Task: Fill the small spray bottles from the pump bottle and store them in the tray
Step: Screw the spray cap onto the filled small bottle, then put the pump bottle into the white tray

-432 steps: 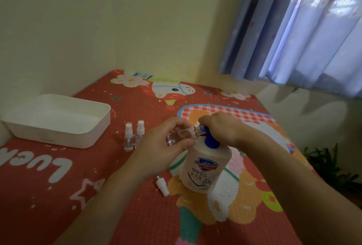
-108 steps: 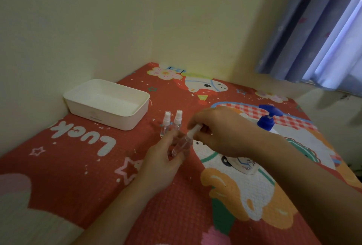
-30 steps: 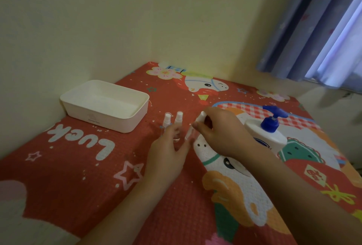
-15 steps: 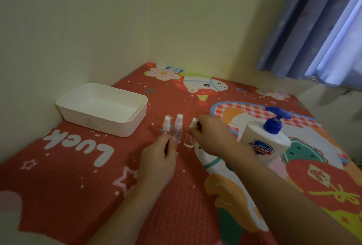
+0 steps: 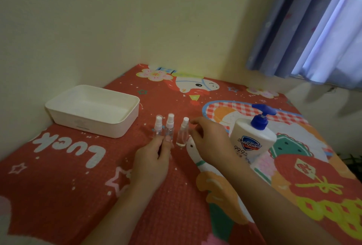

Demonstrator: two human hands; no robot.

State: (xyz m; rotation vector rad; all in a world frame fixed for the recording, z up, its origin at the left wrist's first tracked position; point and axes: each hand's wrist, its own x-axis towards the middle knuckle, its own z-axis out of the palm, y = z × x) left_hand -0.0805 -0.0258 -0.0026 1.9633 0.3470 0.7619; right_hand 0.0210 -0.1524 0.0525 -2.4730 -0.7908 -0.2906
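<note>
Three small clear spray bottles stand upright in a row on the red cartoon mat (image 5: 58,166): the left bottle (image 5: 158,127), the middle bottle (image 5: 170,126) and the right bottle (image 5: 183,133), which has a bit of liquid at the bottom. The right hand (image 5: 210,141) sits just beside that one, fingers loosely spread, gripping nothing. The left hand (image 5: 151,161) lies flat-ish, fingertips right at the base of the other two, not holding them. The white tray (image 5: 94,125) off to the left looks empty. The pump bottle (image 5: 252,141) stands just right of the right hand.
</note>
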